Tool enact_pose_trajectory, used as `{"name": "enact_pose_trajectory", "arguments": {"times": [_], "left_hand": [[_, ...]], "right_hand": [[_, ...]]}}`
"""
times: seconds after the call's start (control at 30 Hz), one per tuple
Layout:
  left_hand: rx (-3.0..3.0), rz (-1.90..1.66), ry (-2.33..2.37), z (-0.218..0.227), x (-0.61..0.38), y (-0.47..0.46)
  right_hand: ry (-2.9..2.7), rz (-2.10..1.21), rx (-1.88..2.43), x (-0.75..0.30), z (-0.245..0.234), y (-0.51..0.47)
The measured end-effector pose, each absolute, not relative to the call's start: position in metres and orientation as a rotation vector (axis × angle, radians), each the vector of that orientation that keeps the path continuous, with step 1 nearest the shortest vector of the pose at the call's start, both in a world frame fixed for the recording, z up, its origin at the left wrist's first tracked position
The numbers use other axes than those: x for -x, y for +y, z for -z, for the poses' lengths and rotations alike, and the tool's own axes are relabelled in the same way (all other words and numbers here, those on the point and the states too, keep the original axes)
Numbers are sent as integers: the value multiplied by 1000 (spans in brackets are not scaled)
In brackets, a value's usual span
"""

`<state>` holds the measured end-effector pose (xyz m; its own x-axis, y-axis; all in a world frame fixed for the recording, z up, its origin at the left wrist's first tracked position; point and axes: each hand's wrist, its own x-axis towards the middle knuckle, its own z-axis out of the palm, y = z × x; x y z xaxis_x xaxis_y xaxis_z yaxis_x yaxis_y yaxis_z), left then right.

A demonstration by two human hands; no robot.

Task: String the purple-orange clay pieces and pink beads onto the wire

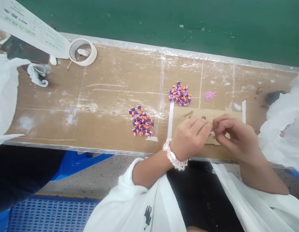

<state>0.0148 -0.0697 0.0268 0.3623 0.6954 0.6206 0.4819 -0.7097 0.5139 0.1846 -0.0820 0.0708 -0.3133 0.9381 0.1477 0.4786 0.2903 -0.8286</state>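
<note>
My left hand (191, 137), with a pale beaded band on its wrist, and my right hand (232, 132) meet fingertip to fingertip over a taped-down cardboard pad (188, 113). Both pinch a tiny piece between them that is too small to name. One pile of purple and orange charms (141, 121) lies left of the pad. A second such pile (180, 93) sits just beyond it, and a small heap of pink beads (210, 95) lies to its right.
The brown worktable (103, 96) is scuffed white. A tape roll (82, 51) and a printed paper sheet (26, 27) lie at the far left. White plastic bags sit at the left edge (4, 93) and right edge (283, 132). A blue crate (45, 214) stands on the floor.
</note>
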Motion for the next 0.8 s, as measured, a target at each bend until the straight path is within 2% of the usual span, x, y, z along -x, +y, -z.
{"name": "enact_pose_trajectory", "arguments": {"times": [0.23,0.37,0.6,0.8], "left_hand": [[-2137,-1288,1007,-26,-13,-67],[-2106,-1324,1027,-25,-10,-66],[-2113,-1271,1075,-27,-1,-64],[-2100,-1292,1091,-28,1,-62]], "right_hand": [[-1511,-1119,1273,-180,-73,-82],[-1473,-1141,1355,-183,-76,-80],[-2218,-946,1574,-208,-64,-79],[-2616,-542,1479,-211,-60,-82]]}}
